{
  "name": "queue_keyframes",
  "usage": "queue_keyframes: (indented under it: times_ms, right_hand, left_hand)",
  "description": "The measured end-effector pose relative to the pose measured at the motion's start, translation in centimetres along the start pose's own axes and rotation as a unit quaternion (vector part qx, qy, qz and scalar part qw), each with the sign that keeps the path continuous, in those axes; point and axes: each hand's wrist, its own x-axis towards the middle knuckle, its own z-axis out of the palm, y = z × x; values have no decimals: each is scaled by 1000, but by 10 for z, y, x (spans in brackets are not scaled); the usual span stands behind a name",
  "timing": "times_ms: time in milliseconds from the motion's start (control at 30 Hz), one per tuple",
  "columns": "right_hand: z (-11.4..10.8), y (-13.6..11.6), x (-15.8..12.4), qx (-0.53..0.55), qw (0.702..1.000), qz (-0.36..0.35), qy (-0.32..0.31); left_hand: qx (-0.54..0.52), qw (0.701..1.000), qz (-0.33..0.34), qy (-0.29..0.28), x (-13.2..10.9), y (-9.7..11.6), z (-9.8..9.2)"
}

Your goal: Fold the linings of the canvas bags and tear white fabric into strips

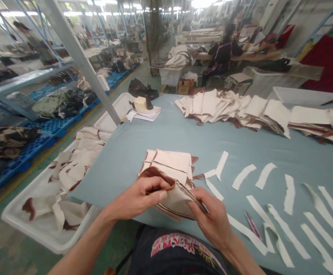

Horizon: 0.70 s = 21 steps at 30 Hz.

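A cream fabric piece with brown trim point(175, 199) is held up at the table's near edge between my two hands. My left hand point(143, 195) pinches its brown edge, thumb on top and fingers curled behind. On the other side, my right hand point(210, 210) grips the piece's right end, thumb in front. Just beyond lies a small stack of similar cream pieces point(172, 160) with brown edging, partly hidden by the held one. Strips of white material point(244, 176) are scattered to the right, and pink-handled thread snips point(252, 225) rest among them.
A long row of stacked cream pieces point(229, 109) runs along the far side of the blue-grey table point(120, 152). At left stands a white bin point(49, 238) of cream pieces, near a metal post point(83, 57). A yellowish block point(143, 105) sits at the far left corner. A person point(223, 53) sits beyond.
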Motion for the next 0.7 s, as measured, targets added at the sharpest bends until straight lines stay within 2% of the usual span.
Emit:
queue_keyframes:
  times_ms: [167, 333, 433, 533, 633, 700]
  right_hand:
    - [-12, -4, -5, -89, 988, -117, 40]
    - [-15, -14, -5, -123, 975, -180, 32]
    - [-12, -17, -8, -127, 976, -175, 15]
    - [-9, -14, -15, -113, 981, -155, 2]
    - [-7, -8, -22, -79, 991, -106, 31]
    - [-6, -4, -27, -47, 996, -40, 65]
  left_hand:
    - [35, 999, -34, 9, -14, -5, 9]
    - [190, 981, -4, 32, -24, -14, 21]
    - [197, 979, -35, 25, -31, -21, 25]
    - [140, 987, -79, 24, -37, -30, 27]
    - [30, 994, -106, 2, -43, -38, 25]
    - [-20, 993, -119, -7, -49, -42, 22]
